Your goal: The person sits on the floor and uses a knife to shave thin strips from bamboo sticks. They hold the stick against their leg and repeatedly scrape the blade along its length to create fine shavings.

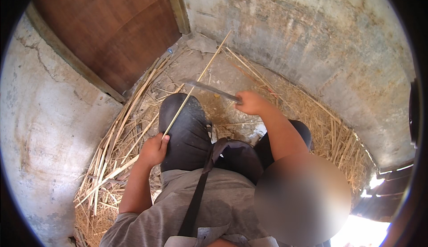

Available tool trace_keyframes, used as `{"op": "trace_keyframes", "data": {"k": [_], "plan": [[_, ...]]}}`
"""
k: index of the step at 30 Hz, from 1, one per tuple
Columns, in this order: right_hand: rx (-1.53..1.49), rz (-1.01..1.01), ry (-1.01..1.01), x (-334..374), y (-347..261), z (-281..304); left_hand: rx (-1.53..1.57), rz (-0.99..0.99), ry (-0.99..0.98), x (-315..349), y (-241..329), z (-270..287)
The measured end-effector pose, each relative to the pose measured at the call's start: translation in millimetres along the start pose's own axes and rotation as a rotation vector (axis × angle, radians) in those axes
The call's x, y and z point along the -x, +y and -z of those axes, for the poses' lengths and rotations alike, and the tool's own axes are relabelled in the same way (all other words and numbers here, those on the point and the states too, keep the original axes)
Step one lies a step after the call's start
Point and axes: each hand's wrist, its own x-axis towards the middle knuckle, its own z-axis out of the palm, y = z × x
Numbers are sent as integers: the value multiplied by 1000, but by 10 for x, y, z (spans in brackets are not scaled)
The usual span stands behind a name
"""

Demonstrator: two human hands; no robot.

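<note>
My left hand is closed round the lower end of a long, thin, pale strip that looks like split bamboo. The strip slants up and away to the right, passing over my left knee. My right hand grips a long dark knife near its base; the handle is mostly hidden in my fist. Its blade points left and crosses the strip just beyond the knee. Whether blade and strip touch, I cannot tell.
Loose strips are heaped along the left wall, with shavings piled along the right wall. A brown door stands at the far left. A flat stone-like slab lies in the far corner.
</note>
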Motion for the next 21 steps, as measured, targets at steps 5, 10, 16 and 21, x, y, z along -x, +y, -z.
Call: {"op": "trace_keyframes", "data": {"k": [5,10,16,21], "plan": [[-37,25,-89,1,-176,37,-37,29,-21,42,69,67],[-151,-290,166,-66,741,-102,-12,31,-34,6,-3,52],[90,-107,-108,-43,229,-157,-52,-8,-29,34,-5,37],[149,-136,-171,-141,289,-212,-44,6,-49,44,-9,66]]}}
